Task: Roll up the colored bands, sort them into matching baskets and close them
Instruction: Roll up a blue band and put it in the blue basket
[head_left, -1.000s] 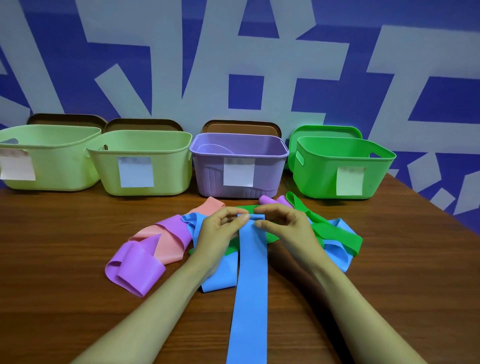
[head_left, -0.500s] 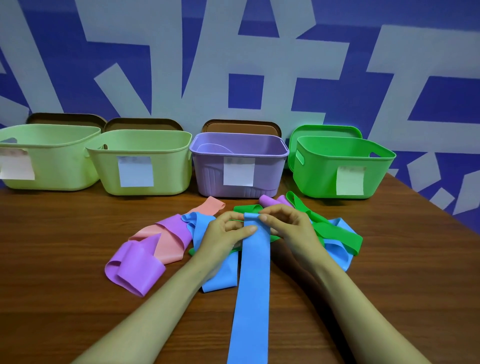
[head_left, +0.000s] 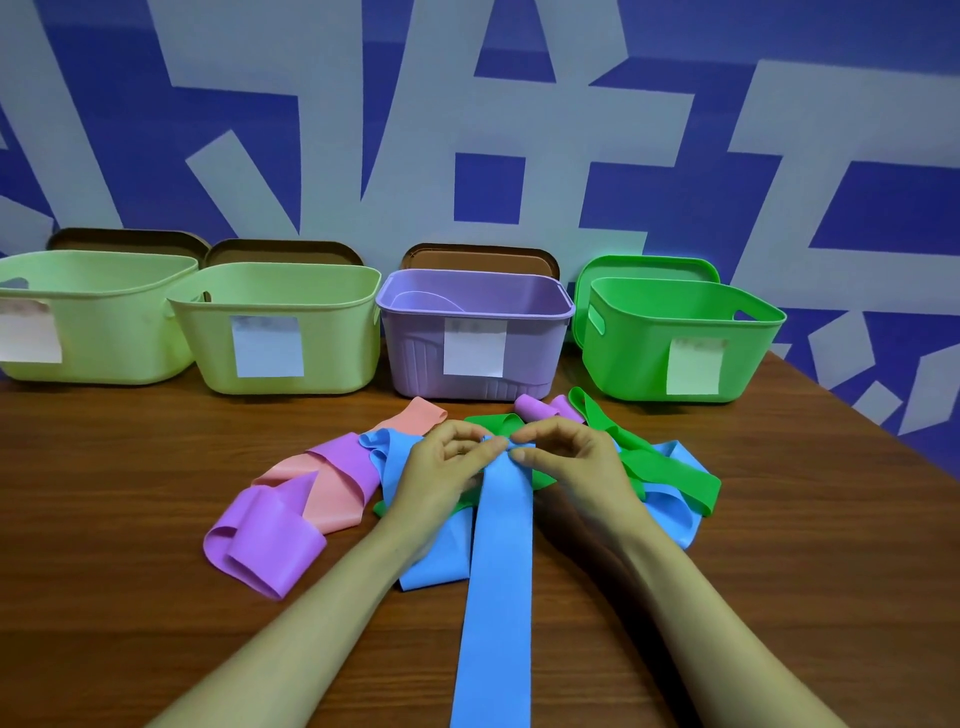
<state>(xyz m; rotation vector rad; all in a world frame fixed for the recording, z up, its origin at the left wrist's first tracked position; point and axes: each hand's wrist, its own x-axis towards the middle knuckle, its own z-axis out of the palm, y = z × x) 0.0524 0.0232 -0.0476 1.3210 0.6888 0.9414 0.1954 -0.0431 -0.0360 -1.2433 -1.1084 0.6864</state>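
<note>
Blue, thin and floppy, a long band (head_left: 500, 571) lies flat on the wooden table (head_left: 104, 519), running toward the viewer. The left hand (head_left: 441, 473) and right hand (head_left: 576, 462) pinch its far end; it looks light and stretchy, best rolled from there. Four open baskets stand behind.

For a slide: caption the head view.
Left hand and right hand pinch one end of a long blue elastic band before four open baskets.

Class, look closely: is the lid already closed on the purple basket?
No, the purple basket stands open, and a brown lid stands on edge behind it.
</note>
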